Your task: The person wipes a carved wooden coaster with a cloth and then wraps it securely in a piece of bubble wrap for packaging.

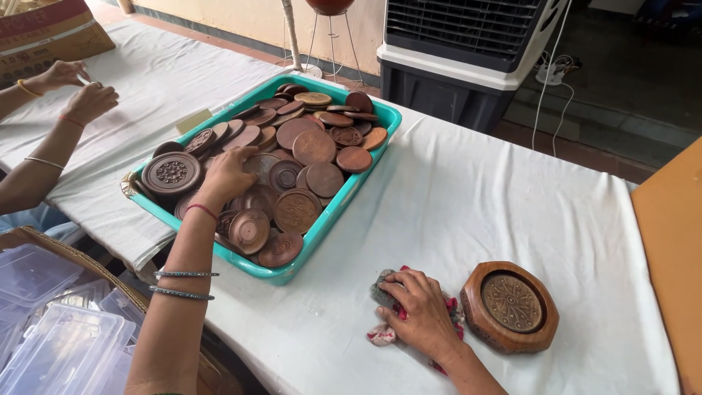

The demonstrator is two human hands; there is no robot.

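My left hand (228, 174) reaches into a teal plastic tray (380, 139) heaped with several round carved wooden discs (314, 146), its fingers resting on the discs near the tray's left side. My right hand (420, 311) presses down on a crumpled red and white cloth (385, 335) on the white tablecloth. Just right of that hand sits an octagonal carved wooden box (510, 306) with a round patterned top.
Another person's hands (77, 91) work at the far left of the table, near a cardboard box (44, 33). Clear plastic lidded boxes (58, 336) fill a carton at lower left. An air cooler (468, 51) stands behind the table. A tan board (673, 241) lies at right.
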